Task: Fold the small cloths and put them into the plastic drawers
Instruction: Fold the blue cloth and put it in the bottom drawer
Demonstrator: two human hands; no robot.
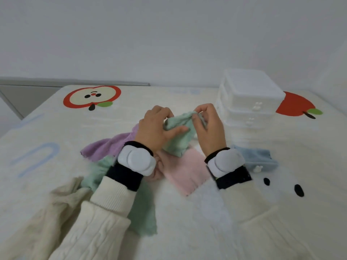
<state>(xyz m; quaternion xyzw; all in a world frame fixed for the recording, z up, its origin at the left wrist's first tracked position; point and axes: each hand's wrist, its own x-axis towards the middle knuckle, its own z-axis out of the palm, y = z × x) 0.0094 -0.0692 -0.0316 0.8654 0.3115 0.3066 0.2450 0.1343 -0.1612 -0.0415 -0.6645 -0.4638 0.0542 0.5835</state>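
Both hands have the mint cloth (178,136) lifted above the worktop (244,212): left hand (155,126) and right hand (208,126) fingers pinching its top edge, plastic drawers (249,102) just right.

This looks like a home, probably a bedroom or playroom. The work surface is a soft quilted mat (150,94) printed with cartoon apples (92,97) (one has a little face). It sits against a plain white wall (169,34), with stacked plastic drawers (249,98) and fluffy pastel cloths (105,147) on it.
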